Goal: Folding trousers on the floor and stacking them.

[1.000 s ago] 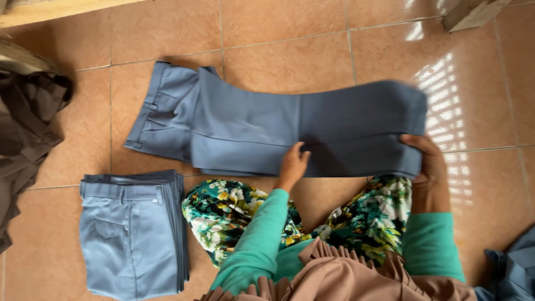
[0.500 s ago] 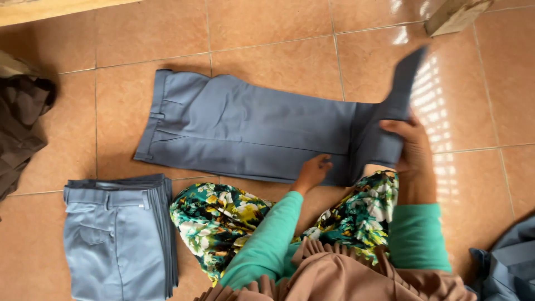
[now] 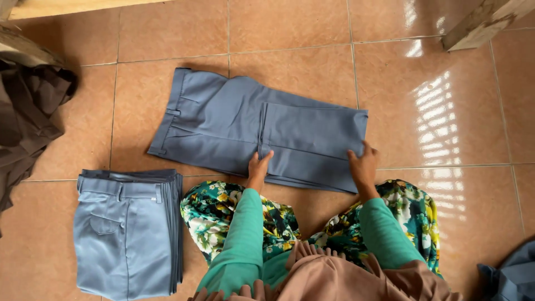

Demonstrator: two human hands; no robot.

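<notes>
The long leg end of the blue-grey cotton trousers (image 3: 251,131), lifted at three o'clock half a second ago, now lies folded over toward the waistband, so the garment is half its former length on the glossy terracotta floor tiles (image 3: 290,28). The left hand (image 3: 259,167) presses flat at the folded hem's near corner; the right hand (image 3: 363,167) rests flat on the fold's edge, both apart, gripping nothing. At eight o'clock sits a stack of folded blue-grey trousers (image 3: 125,231). The fold appears set.
</notes>
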